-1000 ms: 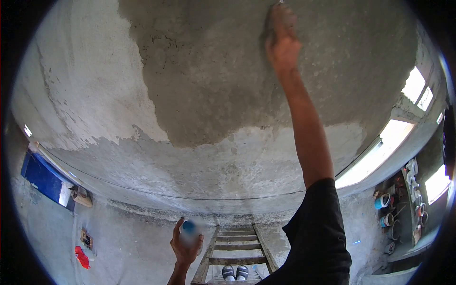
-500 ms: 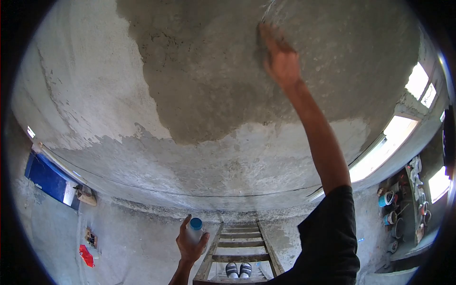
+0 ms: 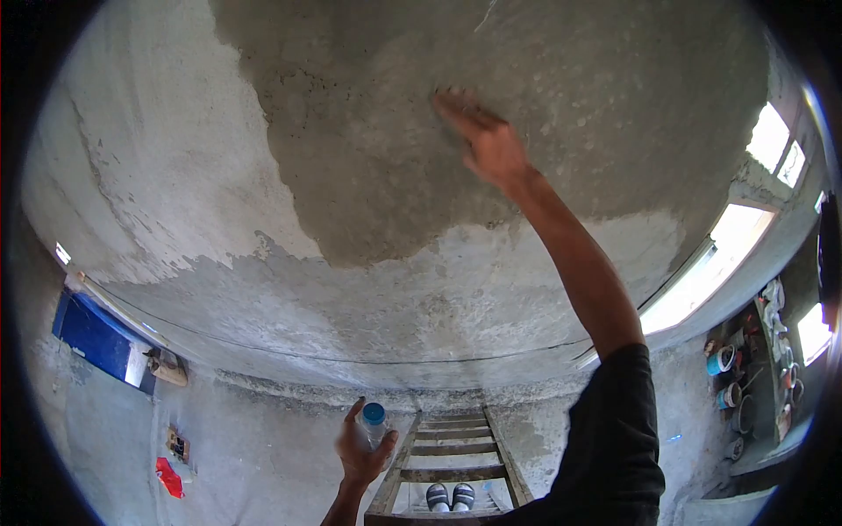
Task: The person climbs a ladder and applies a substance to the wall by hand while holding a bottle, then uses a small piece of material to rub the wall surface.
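At the lower middle, my left hand [image 3: 364,451] is wrapped round a clear bottle [image 3: 374,425] with a blue cap, held upright beside the ladder. My right hand [image 3: 491,145] reaches up to the dark, damp-looking patch [image 3: 377,175] of the plastered wall. Its fingers are stretched out and lie on or close to that surface; they hold nothing that shows. A pale streak [image 3: 485,16] marks the patch near the top edge.
A wooden ladder [image 3: 452,450] stands below, with two sandalled feet [image 3: 451,497] on it. Buckets [image 3: 721,360] and a cluttered shelf are at the right. A blue door panel [image 3: 92,333] and a red item [image 3: 169,478] are at the left. A thin cable crosses the wall.
My right hand has moved down and to the left over the dark patch, away from the pale streak. My left hand and the bottle sit slightly further right in view.
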Motion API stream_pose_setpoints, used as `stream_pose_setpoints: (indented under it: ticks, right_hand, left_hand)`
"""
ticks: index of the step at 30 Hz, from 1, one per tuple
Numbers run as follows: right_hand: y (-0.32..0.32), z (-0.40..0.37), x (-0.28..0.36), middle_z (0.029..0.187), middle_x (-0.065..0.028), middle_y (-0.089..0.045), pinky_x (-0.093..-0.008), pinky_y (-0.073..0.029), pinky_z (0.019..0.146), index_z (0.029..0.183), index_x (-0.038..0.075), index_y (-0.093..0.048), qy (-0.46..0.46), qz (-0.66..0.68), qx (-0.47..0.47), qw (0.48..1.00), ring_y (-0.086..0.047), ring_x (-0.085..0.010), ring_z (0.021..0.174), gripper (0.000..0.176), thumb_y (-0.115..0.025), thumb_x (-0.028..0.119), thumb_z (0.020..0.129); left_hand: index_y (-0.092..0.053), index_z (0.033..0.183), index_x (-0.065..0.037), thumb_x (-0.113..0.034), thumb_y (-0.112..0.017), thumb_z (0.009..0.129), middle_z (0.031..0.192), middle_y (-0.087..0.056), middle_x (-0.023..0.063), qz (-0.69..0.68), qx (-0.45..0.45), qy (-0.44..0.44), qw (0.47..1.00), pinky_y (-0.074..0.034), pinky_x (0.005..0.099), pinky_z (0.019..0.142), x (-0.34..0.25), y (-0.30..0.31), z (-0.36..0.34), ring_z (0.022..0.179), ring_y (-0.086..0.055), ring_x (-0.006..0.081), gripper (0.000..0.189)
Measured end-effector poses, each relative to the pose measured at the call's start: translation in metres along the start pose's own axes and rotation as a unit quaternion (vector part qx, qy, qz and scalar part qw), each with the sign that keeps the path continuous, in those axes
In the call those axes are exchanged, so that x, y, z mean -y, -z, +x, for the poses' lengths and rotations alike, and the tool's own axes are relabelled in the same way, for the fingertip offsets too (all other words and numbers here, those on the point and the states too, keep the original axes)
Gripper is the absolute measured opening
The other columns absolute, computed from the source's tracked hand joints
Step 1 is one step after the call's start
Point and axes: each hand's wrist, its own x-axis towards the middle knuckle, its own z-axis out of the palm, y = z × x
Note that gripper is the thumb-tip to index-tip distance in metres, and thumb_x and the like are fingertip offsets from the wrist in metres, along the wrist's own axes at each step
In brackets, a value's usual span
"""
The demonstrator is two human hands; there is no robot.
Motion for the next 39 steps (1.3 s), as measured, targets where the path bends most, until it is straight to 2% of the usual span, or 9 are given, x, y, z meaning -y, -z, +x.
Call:
stream_pose_setpoints:
  ticks: [7, 10, 12, 19, 22, 24, 34, 37, 39]
  right_hand:
    - [0.066, 0.086, -0.035, 0.134, -0.0116, -0.05, -0.0414, -0.047, 0.098, 0.135, 0.016, -0.046, -0.099, -0.008, -0.061, 0.993, -0.051, -0.0322, 0.12, 0.072, -0.069, 0.001, 0.068]
    - [0.057, 0.084, -0.015, 0.137, -0.0181, -0.047, -0.0378, -0.037, 0.105, 0.136, 0.001, -0.042, -0.078, -0.057, -0.112, 0.989, -0.047, -0.0293, 0.125, 0.048, -0.042, -0.006, 0.088]
    - [0.026, 0.046, -0.031, 0.13, -0.0134, -0.053, -0.0417, -0.048, 0.096, 0.132, 0.013, -0.047, 0.008, -0.101, -0.059, 0.993, -0.054, -0.0345, 0.116, 0.069, -0.069, 0.0, 0.069]
    - [0.058, 0.065, -0.016, 0.133, -0.0149, -0.049, -0.0422, -0.05, 0.093, 0.134, 0.01, -0.044, 0.037, -0.11, -0.043, 0.992, -0.052, -0.0344, 0.118, 0.072, -0.069, -0.002, 0.067]
    - [0.07, 0.097, -0.015, 0.138, -0.0182, -0.045, -0.0372, -0.037, 0.105, 0.135, 0.0, -0.042, -0.089, -0.053, -0.04, 0.994, -0.046, -0.0271, 0.125, 0.047, -0.041, -0.006, 0.089]
    - [0.047, 0.072, -0.036, 0.134, -0.0151, -0.049, -0.043, -0.05, 0.093, 0.135, 0.011, -0.043, -0.072, -0.116, -0.004, 0.991, -0.051, -0.0341, 0.12, 0.074, -0.069, -0.003, 0.067]
    - [0.066, 0.093, -0.037, 0.137, -0.0136, -0.047, -0.0424, -0.052, 0.09, 0.137, 0.015, -0.041, -0.032, -0.093, -0.067, 0.993, -0.051, -0.0319, 0.12, 0.075, -0.068, 0.0, 0.069]
    - [0.055, 0.094, -0.017, 0.141, -0.0164, -0.042, -0.0363, -0.035, 0.106, 0.136, 0.001, -0.041, -0.179, 0.054, -0.003, 0.982, -0.044, -0.0261, 0.128, 0.047, -0.039, -0.004, 0.09]
    - [0.016, 0.046, -0.026, 0.133, -0.0138, -0.051, -0.0406, -0.052, 0.091, 0.135, 0.013, -0.045, 0.013, -0.13, -0.058, 0.99, -0.053, -0.0322, 0.118, 0.072, -0.068, 0.0, 0.069]
  left_hand:
    - [-0.044, 0.13, -0.001, -0.018, -0.079, 0.068, 0.099, -0.065, 0.0157, 0.016, -0.005, -0.023, 1.0, -0.051, 0.0366, 0.082, 0.005, 0.004, 0.0, 0.09, -0.065, 0.0244, 0.073]
    - [-0.044, 0.13, -0.001, -0.019, -0.079, 0.069, 0.098, -0.065, 0.0154, 0.006, -0.012, -0.043, 0.999, -0.051, 0.0365, 0.082, -0.001, 0.002, 0.003, 0.09, -0.065, 0.0244, 0.072]
    - [-0.044, 0.13, 0.0, -0.019, -0.078, 0.069, 0.099, -0.065, 0.0152, 0.005, -0.001, -0.003, 1.0, -0.051, 0.0361, 0.083, -0.008, 0.002, 0.001, 0.091, -0.065, 0.024, 0.072]
    - [-0.043, 0.131, 0.0, -0.021, -0.079, 0.071, 0.099, -0.066, 0.0149, -0.008, 0.011, -0.029, 0.999, -0.05, 0.0361, 0.084, -0.004, -0.003, -0.003, 0.092, -0.065, 0.0231, 0.073]
    - [-0.04, 0.134, -0.004, -0.024, -0.076, 0.071, 0.098, -0.064, 0.013, -0.015, 0.024, -0.014, 1.0, -0.05, 0.0367, 0.085, -0.005, -0.001, -0.004, 0.09, -0.064, 0.0222, 0.075]
    - [-0.044, 0.131, 0.0, -0.02, -0.078, 0.071, 0.1, -0.066, 0.0148, -0.007, 0.018, -0.027, 0.999, -0.051, 0.0364, 0.083, -0.002, -0.001, -0.005, 0.092, -0.064, 0.0227, 0.071]
    - [-0.044, 0.13, -0.001, -0.018, -0.078, 0.07, 0.1, -0.065, 0.0153, -0.022, 0.023, -0.022, 0.999, -0.05, 0.0356, 0.084, -0.006, 0.002, -0.006, 0.092, -0.064, 0.0218, 0.072]
    - [-0.044, 0.13, 0.0, -0.018, -0.078, 0.07, 0.1, -0.065, 0.0152, -0.017, 0.012, -0.036, 0.999, -0.05, 0.0349, 0.083, -0.012, 0.003, -0.003, 0.091, -0.064, 0.0215, 0.072]
    - [-0.044, 0.13, 0.0, -0.018, -0.078, 0.07, 0.101, -0.065, 0.0157, -0.021, 0.012, -0.031, 0.999, -0.05, 0.0351, 0.084, -0.016, 0.002, -0.001, 0.091, -0.064, 0.0219, 0.072]
